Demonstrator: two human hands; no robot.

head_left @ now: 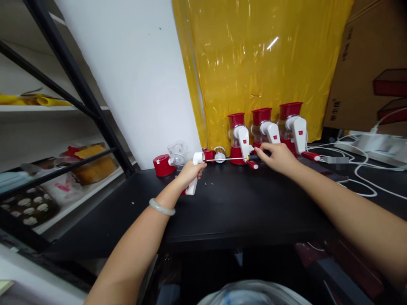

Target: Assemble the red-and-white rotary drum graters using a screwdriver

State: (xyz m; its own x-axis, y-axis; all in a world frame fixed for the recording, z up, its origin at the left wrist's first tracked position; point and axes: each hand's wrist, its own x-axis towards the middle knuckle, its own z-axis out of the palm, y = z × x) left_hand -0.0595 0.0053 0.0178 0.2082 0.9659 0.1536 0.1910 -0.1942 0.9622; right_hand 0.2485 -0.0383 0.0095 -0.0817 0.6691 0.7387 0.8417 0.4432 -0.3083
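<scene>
My left hand grips a white crank handle held upright on the black table. My right hand holds a screwdriver by its black and red grip, with the shaft pointing left at the top of the white handle. Behind my hands stand three assembled red and white rotary graters in a row. A red base, a clear plastic part and a small drum piece lie at the left of them. A few tiny screws lie on the table.
A yellow plastic sheet hangs behind the graters. A cardboard box stands at the right, with white cables and a power strip below it. A black-framed shelf with trays and bags is at the left.
</scene>
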